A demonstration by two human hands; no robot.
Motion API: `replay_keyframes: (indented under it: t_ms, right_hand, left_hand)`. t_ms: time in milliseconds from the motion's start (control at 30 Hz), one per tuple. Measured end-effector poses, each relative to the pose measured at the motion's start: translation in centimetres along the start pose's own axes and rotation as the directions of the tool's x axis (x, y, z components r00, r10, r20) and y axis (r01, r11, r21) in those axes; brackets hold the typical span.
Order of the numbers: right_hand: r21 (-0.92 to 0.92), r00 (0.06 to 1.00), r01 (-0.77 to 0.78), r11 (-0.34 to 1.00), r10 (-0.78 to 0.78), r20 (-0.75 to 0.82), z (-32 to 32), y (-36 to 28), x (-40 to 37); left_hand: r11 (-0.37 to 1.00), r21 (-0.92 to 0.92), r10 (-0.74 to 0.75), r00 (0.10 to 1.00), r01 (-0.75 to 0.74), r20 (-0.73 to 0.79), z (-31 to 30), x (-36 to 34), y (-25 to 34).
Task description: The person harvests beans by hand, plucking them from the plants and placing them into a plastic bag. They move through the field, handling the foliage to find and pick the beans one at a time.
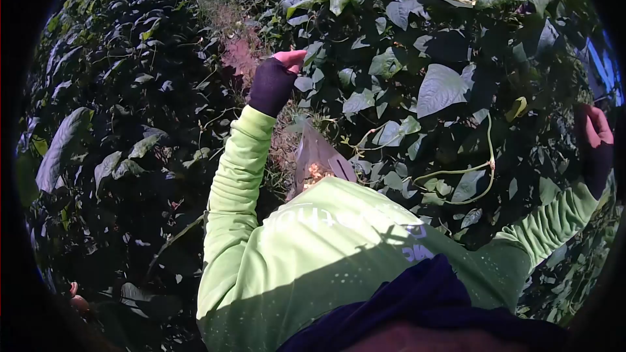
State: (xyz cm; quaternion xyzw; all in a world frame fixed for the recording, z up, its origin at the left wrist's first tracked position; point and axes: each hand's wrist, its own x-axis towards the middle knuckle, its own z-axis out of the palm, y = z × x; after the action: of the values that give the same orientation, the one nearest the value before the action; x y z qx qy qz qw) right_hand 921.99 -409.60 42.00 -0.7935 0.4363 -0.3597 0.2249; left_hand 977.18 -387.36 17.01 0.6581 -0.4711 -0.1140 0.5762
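Observation:
My left hand, in a dark fingerless glove, is raised over the strip between the plants. Its fingers are curled closed beside some green leaves; what they hold, if anything, does not show. Far to the right, my right hand wears a similar dark glove and is next to the foliage at the edge of view. Its visible fingers are bent together, with the inside of the grip hidden. A clear plastic bag with small yellowish pieces inside hangs in front of my body, partly covered by my lime-green shirt.
Dense leafy plants stand on both sides. A narrow reddish soil path runs between them. A curling vine stem loops out between my body and the right-hand plants. Something blue shows at the far right.

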Motion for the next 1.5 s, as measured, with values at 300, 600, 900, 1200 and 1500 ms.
replay_keyframes:
  t_ms: [300,600,900,1200,1500]
  right_hand:
    - [0.495,0.632,0.397,0.773,-0.621,0.463,9.3,-4.8,-11.9]
    - [0.364,0.814,0.313,0.877,-0.446,0.373,31.0,-8.6,-14.3]
    - [0.341,0.796,0.370,0.864,-0.484,0.364,52.4,-4.4,-7.5]
    - [0.271,0.812,0.240,0.932,-0.346,0.470,55.7,-8.9,-5.2]
    - [0.488,0.941,0.319,0.812,-0.331,-0.063,60.5,-11.7,8.0]
  left_hand:
    - [0.179,0.723,0.414,0.717,-0.668,0.561,2.6,17.9,-2.9]
    - [0.325,0.554,0.242,0.634,-0.766,0.734,1.1,20.8,-0.1]
    - [0.302,0.517,0.284,0.593,-0.801,0.753,-1.3,21.6,-0.2]
    - [0.480,0.268,0.597,0.535,-0.835,0.597,-4.4,22.1,-0.4]
    - [0.659,0.135,0.612,0.631,-0.740,0.477,-5.3,21.2,-3.0]
